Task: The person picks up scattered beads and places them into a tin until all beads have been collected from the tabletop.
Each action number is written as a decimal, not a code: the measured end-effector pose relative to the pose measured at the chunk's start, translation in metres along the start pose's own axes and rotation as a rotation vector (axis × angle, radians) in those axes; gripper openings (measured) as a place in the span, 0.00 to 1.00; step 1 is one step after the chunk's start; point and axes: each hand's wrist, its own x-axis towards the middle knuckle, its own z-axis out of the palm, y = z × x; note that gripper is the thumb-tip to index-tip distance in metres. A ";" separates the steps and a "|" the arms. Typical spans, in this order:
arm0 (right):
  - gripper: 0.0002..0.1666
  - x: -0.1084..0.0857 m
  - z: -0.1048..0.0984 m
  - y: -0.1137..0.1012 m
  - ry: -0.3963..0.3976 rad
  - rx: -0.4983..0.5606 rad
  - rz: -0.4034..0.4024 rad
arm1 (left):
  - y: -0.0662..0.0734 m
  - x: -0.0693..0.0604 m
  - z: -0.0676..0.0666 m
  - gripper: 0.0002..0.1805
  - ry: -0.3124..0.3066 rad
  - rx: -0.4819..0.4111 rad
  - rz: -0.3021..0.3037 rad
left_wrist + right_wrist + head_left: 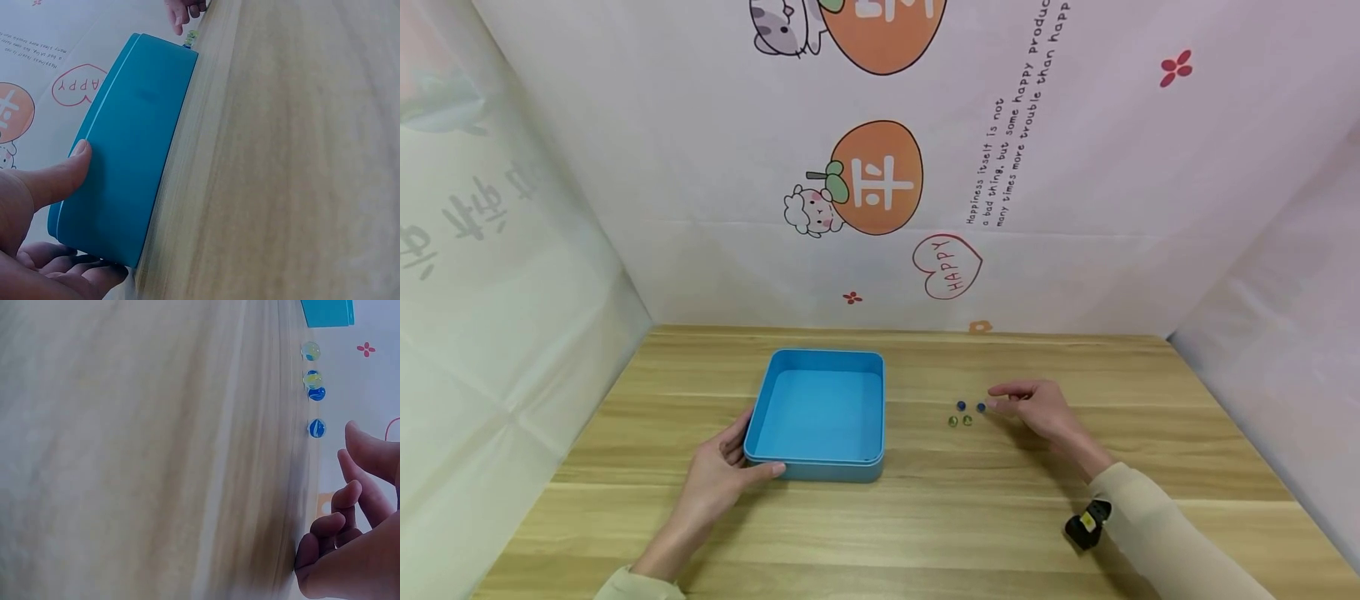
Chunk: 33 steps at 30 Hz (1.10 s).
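A shallow square blue box point(820, 472) sits on the table, its open top facing up. My left hand point(718, 475) grips its near left corner, thumb on the front wall and fingers against the left side. To the right of the box lie two blue marbles point(961, 406) and two clear yellow-green marbles point(967, 421) in a loose group. My right hand point(1036, 407) is just right of them, fingers loosely bent. In the right wrist view, a gap shows between its thumb and the nearest blue marble point(317, 428), and nothing is held.
The wood-grain table point(925, 533) has a white printed sheet point(737, 167) behind it and white sheets at both sides. A small black device point(1086, 525) is strapped to my right wrist, by the beige sleeve point(1165, 533).
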 end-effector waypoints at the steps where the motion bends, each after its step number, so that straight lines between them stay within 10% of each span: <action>1: 0.22 0.000 0.000 0.000 0.001 0.000 0.000 | 0.000 0.000 0.000 0.59 0.001 -0.002 0.001; 33: 0.13 0.001 0.011 -0.008 0.003 -0.090 -0.037 | -0.001 -0.002 -0.001 0.57 0.004 -0.049 0.013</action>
